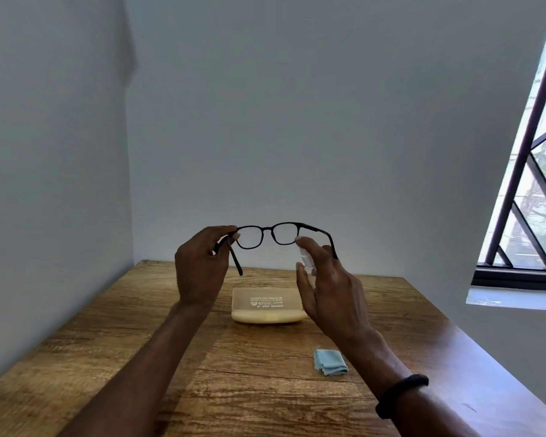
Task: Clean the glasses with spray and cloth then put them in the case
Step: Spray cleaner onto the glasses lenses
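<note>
Black-framed glasses [267,230] hang in the air above the table, arms unfolded toward me. My left hand [200,266] pinches the frame at its left hinge. My right hand [328,285] holds a small white spray bottle [306,261] just below the right lens, index finger on its top. A cream glasses case [267,305] lies shut on the wooden table [139,326] beneath the glasses. A folded light blue cloth [331,361] rests on the table to the right, close to my right forearm.
Grey walls close in the table at the back and the left. A barred window [530,184] with a white sill stands at the right. A black band circles my right wrist [401,395].
</note>
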